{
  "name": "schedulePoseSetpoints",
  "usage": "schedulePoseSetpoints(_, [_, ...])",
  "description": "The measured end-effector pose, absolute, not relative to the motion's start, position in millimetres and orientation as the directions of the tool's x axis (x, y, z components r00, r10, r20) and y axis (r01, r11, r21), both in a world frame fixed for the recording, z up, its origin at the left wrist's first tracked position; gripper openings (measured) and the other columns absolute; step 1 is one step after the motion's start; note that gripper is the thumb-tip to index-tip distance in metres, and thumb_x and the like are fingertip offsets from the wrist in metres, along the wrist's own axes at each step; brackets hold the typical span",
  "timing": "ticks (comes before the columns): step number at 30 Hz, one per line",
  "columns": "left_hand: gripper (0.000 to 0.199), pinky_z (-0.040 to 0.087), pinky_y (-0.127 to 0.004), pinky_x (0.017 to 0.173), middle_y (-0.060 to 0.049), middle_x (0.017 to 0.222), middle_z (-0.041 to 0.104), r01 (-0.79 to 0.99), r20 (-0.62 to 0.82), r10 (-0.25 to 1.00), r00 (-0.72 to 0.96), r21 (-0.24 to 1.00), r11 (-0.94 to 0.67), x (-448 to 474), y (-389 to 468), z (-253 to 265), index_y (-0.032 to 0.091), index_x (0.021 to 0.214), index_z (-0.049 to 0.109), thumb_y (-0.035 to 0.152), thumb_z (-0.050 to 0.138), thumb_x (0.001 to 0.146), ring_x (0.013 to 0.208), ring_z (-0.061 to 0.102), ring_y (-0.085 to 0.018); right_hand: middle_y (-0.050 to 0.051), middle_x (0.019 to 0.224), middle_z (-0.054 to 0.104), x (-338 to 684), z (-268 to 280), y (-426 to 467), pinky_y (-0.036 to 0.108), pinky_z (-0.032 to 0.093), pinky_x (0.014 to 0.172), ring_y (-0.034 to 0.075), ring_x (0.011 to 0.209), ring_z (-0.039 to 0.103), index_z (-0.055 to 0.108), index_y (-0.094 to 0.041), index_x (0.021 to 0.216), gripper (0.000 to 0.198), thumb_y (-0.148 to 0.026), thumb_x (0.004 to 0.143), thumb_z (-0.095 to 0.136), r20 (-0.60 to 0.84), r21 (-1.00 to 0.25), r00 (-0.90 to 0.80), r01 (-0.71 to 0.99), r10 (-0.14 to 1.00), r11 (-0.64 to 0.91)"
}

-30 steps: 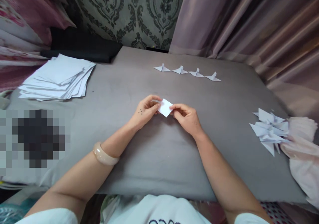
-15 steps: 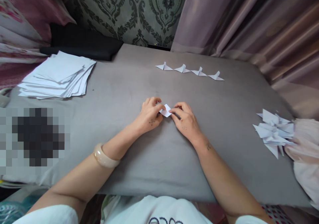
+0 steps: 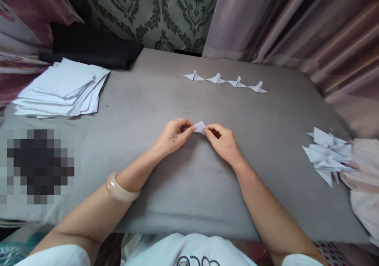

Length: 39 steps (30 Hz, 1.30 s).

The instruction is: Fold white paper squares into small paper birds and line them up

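a small piece of folded white paper (image 3: 199, 127) is held between the left hand (image 3: 174, 136) and the right hand (image 3: 225, 141), near the middle of the gray-covered worktop (image 3: 156, 96) (whether it is lifted clear of the cloth cannot be told). its left end is pinched by the left hand, with the thumb stretched toward the paper and the fingers curled beyond it; its right end is pinched in much the same way by the right hand. both hands are thus closed at the tips upon the paper, and their backs are turned upward and outward. the forearms are slanted inward from the near corners, the left one ringed by a pale bangle (image 3: 121, 188). beyond the hands, four folded paper figures (image 3: 218, 79) are lined up in a row. more folded shapes (image 3: 328, 153) are heaped at the right, and white sheets (image 3: 59, 88) are stacked at the left.
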<state>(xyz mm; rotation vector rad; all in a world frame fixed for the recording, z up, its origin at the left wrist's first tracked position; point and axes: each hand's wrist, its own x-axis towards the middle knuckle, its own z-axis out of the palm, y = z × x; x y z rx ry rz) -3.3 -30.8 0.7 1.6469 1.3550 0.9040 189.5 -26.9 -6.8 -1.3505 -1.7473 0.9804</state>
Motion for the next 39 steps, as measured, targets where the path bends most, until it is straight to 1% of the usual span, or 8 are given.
schedulePoseSetpoints(3, [0.027,0.040,-0.025,0.063,-0.001,0.071,0.063,0.071,-0.137,0.981,0.138,0.989,0.128,-3,-30,6,0.015,0.084,0.066,0.042,0.067,0.080,0.064,0.052,-0.012,0.002,0.078,0.068,189,-1,-27,0.029,0.048,0.066,0.013,0.067,0.058,0.070,-0.021,0.087,0.026,-0.046,0.082,0.066,-0.088,-0.975,-0.164,0.214,0.982,-0.051])
schedulePoseSetpoints(6, [0.026,0.039,-0.024,0.064,-0.001,0.071,0.062,-0.042,-0.183,0.974,0.131,0.981,0.190,-4,-29,9,0.015,0.080,0.069,0.040,0.073,0.075,0.065,0.052,-0.011,0.001,0.074,0.067,189,1,-27,0.026,0.045,0.060,0.011,0.061,0.054,0.071,-0.020,0.087,0.031,-0.049,0.077,0.069,-0.161,-0.983,-0.157,0.119,0.974,-0.143])
schedulePoseSetpoints(17, [0.025,0.043,-0.026,0.068,-0.003,0.076,0.068,-0.043,-0.229,0.955,0.187,0.970,0.240,-6,-27,6,0.015,0.086,0.073,0.035,0.077,0.071,0.067,0.056,-0.012,0.001,0.074,0.067,191,1,-25,0.027,0.045,0.059,0.010,0.060,0.052,0.072,-0.020,0.085,0.030,-0.048,0.074,0.072,-0.174,-0.981,-0.117,0.102,0.978,-0.162])
schedulePoseSetpoints(25, [0.024,0.043,-0.025,0.066,-0.002,0.074,0.068,-0.004,-0.212,0.951,0.227,0.976,0.219,-8,-26,4,0.016,0.082,0.072,0.038,0.075,0.074,0.065,0.056,-0.011,0.000,0.071,0.065,191,2,-25,0.027,0.045,0.058,0.010,0.058,0.051,0.071,-0.019,0.086,0.028,-0.046,0.076,0.070,-0.168,-0.982,-0.135,0.109,0.976,-0.153])
schedulePoseSetpoints(30, [0.026,0.043,-0.026,0.065,-0.002,0.075,0.068,-0.023,-0.200,0.961,0.190,0.978,0.208,-8,-26,6,0.016,0.088,0.071,0.037,0.075,0.073,0.065,0.056,-0.012,-0.001,0.075,0.067,192,7,-27,0.030,0.049,0.064,0.013,0.064,0.058,0.061,-0.024,0.109,0.031,-0.031,0.079,0.064,-0.038,-0.986,-0.175,0.164,0.984,-0.008])
schedulePoseSetpoints(34, [0.033,0.042,-0.025,0.064,0.001,0.068,0.066,-0.060,-0.171,0.972,0.159,0.981,0.183,-9,-26,5,0.019,0.102,0.067,0.032,0.075,0.073,0.063,0.054,-0.011,0.001,0.090,0.069,192,3,-31,0.030,0.049,0.067,0.014,0.070,0.060,0.062,-0.026,0.105,0.027,-0.019,0.079,0.057,0.134,-0.908,-0.251,0.357,0.959,0.220])
schedulePoseSetpoints(37, [0.022,0.043,-0.025,0.065,0.000,0.072,0.066,-0.020,-0.134,0.975,0.175,0.990,0.139,-8,-26,2,0.018,0.093,0.067,0.032,0.070,0.076,0.065,0.055,-0.011,0.000,0.089,0.066,191,-3,-32,0.031,0.049,0.069,0.014,0.069,0.059,0.065,-0.028,0.102,0.026,-0.017,0.081,0.055,0.214,-0.788,-0.282,0.516,0.935,0.336])
schedulePoseSetpoints(39, [0.019,0.043,-0.026,0.067,-0.002,0.078,0.067,0.068,-0.120,0.973,0.195,0.992,0.109,-6,-27,1,0.017,0.089,0.068,0.033,0.065,0.080,0.069,0.056,-0.013,0.001,0.092,0.065,191,-6,-33,0.032,0.049,0.073,0.016,0.075,0.061,0.066,-0.028,0.102,0.026,-0.016,0.083,0.054,0.238,-0.727,-0.299,0.575,0.924,0.374])
